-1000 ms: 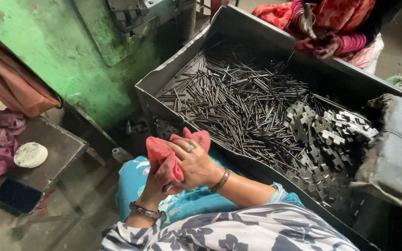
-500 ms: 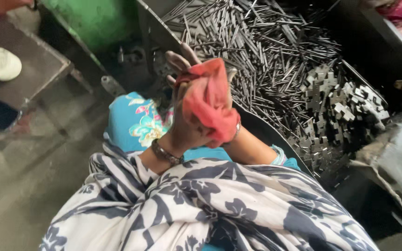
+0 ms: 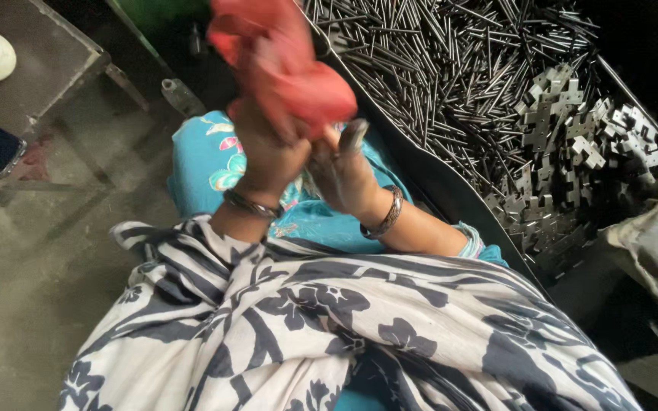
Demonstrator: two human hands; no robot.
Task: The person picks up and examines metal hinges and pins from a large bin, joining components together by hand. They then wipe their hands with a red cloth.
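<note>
- The left hand (image 3: 268,152) is closed tight around a red cloth (image 3: 291,72). The cloth bunches up above the hand, a bit blurry.
- The right hand (image 3: 340,171) is pressed flat against the cloth from the side. Its fingers look spread and dark with grime. I cannot tell if it grips the cloth or only rubs on it.
- Both hands are together, touching through the cloth, just above the lap.
- The cloth is soft and crumpled. It could slip out and fall down on the dusty floor (image 3: 32,289) to the left of the hands.
- Just to the right of the hands is a big dark metal tray (image 3: 420,179). It is full of thin metal rods (image 3: 436,68), long, straight and shiny grey.
- Farther right in the tray lies a heap of little cross-shaped metal pieces (image 3: 573,152) with hard corners.
- A loose end of cloth could catch on the rods if it swings that way. The rod ends could poke a finger.
- Each wrist wears a bangle (image 3: 386,217), hard and round. It could knock on the tray edge.
- The grime looks oily, so the hands may be slippery.
- A black-and-white flowered cloth (image 3: 344,327) lies soft over the lap below the hands, and dirt could rub off on it.
</note>
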